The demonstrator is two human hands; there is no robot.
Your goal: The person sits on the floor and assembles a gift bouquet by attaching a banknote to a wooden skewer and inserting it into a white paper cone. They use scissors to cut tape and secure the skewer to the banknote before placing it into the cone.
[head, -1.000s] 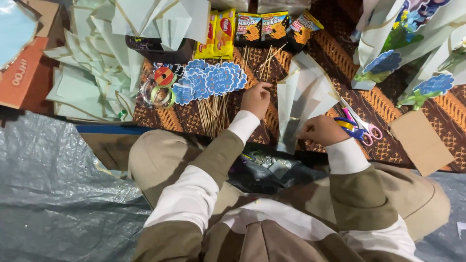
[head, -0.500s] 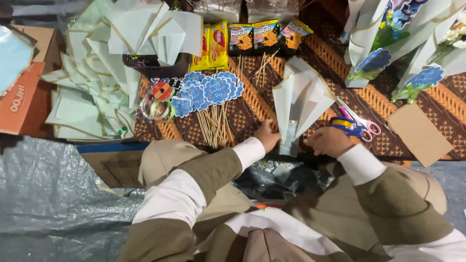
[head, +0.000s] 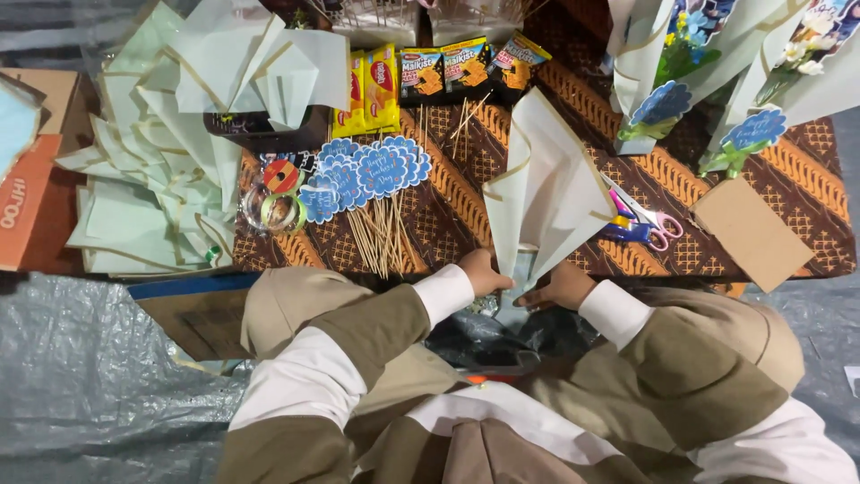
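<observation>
At the centre of the frame both hands grip the narrow base of a pale folded paper cone [head: 546,193]; the left hand [head: 484,273] is closed on its lower left edge; the right hand [head: 563,289] pinches the bottom from the right; scissors [head: 640,220] lie just right; blue tags on sticks [head: 367,170] lie left on the patterned cloth [head: 448,193].

A home craft corner set up on the floor: a grey plastic sheet [head: 90,376] covers the ground; a low tabletop [head: 448,215] under brown batik cloth carries folded paper cones [head: 170,134], snack packets [head: 421,76], skewered blue tags [head: 367,170], tape rolls [head: 269,202] and scissors [head: 640,220]; flattened cardboard [head: 27,193] lies alongside.
</observation>
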